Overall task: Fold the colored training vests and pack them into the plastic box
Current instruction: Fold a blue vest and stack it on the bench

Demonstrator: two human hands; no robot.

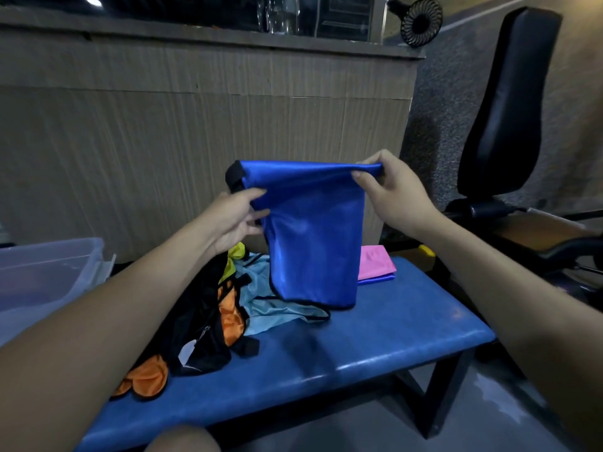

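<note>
**Holding a blue vest up over the worktop**

Stretching across the lower part of the view, a blue padded worktop (375, 337) carries the loose garments. Nearest, at about 7 o'clock, an orange vest (145, 380) lies at the worktop's near-left edge, partly under a black vest (199, 327) heaped just beyond it. A light blue vest (277, 308) is spread flat beside the black one, toward the centre, and a scrap of yellow vest (235, 252) shows at the top of the heap.

Above these, at the centre, the blue vest (313, 236) hangs folded over, its lower hem touching or just above the light blue vest. The left hand (233, 220) pinches the cloth at the vest's left side, at 9 o'clock of it, thumb on the front and fingers (257, 221) behind. The right hand (391, 190) pinches the top right corner at about 2 o'clock, thumb and fingers closed on the rolled upper edge.

Further back on the worktop, at 2 o'clock from its middle, a folded pink vest (375, 262) lies on a folded blue one.

At 9 o'clock, off the worktop's left end, stands the clear plastic box (49, 272). Behind everything runs a cardboard-covered wall (195, 125); at 1 o'clock a small black fan (421, 21) sits on its ledge, and at 3 o'clock a black padded seat back (509, 102).
</note>
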